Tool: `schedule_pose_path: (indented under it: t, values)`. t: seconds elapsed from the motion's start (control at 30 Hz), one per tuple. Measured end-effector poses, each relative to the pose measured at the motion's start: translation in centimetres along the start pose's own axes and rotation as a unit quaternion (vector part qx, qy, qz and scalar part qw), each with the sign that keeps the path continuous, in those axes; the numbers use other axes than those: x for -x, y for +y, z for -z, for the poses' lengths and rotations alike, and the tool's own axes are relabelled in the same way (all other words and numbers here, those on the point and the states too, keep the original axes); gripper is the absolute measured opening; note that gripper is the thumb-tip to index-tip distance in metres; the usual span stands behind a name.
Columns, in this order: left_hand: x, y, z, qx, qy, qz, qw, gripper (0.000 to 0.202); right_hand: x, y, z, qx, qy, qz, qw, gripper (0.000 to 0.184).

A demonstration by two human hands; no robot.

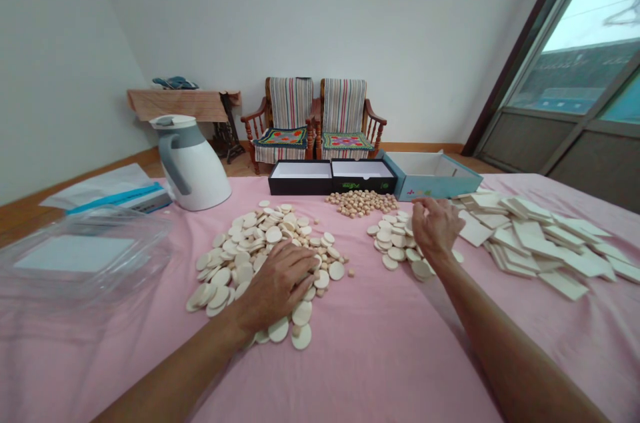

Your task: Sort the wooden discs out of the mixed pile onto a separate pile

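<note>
My left hand [280,283] lies palm down on a large heap of round wooden discs [225,276], its fingers slightly bent and apart. Small wooden cubes [351,273] are mixed into that heap and scattered along its right edge. Over a smaller pile of discs [395,253] is my right hand [437,226], with fingers curled down and drawn together. Whether a disc sits between those fingertips is hidden. Behind the smaller pile lies a mound of small wooden pieces [361,203]. Flat rectangular wooden tiles [530,236] form a stack to the right.
Two black boxes [300,187] [364,185] and a light-blue box [437,187] stand at the back. On the left are a white jug [200,169], a clear plastic tray [85,253] and a blue-white packet [125,196]. Pink cloth [370,356] covers the surface.
</note>
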State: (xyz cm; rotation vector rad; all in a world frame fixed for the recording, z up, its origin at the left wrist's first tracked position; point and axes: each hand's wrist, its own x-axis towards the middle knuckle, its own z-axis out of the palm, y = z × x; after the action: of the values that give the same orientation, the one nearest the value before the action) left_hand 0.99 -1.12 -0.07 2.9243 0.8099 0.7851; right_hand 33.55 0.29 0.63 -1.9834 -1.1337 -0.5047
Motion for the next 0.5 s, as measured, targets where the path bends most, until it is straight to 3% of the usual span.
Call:
schedule_pose_path:
  t: [0.07, 0.13, 0.2, 0.3, 0.4, 0.5]
  values:
    - [0.0, 0.0, 0.0, 0.003, -0.001, 0.0, 1.0, 0.024, 0.5, -0.3, -0.3, -0.025, 0.018, 0.028, 0.999, 0.029]
    - [-0.1, 0.0, 0.0, 0.009, 0.0, 0.0, 1.0, 0.024, 1.2, -0.9, -0.4, -0.056, -0.004, 0.079, 0.995, 0.029]
    - [-0.2, 0.1, 0.1, 0.01, -0.001, 0.002, 1.0, 0.024, 1.6, -1.5, -0.5, -0.061, -0.046, 0.118, 0.99, 0.028]
    - [-0.2, 0.1, 0.1, 0.01, -0.006, 0.005, 1.0, 0.024, 1.1, -1.5, -0.7, -0.019, -0.119, 0.122, 0.985, 0.031]
    - [-0.1, 0.2, 0.1, 0.012, -0.005, 0.01, 1.0, 0.025, -0.8, -0.6, -1.4, 0.036, -0.195, 0.109, 0.974, 0.035]
    - [0.0, 0.2, 0.1, 0.012, -0.001, 0.011, 1.0, 0.025, -3.2, 0.2, -2.6, 0.077, -0.291, 0.126, 0.945, 0.035]
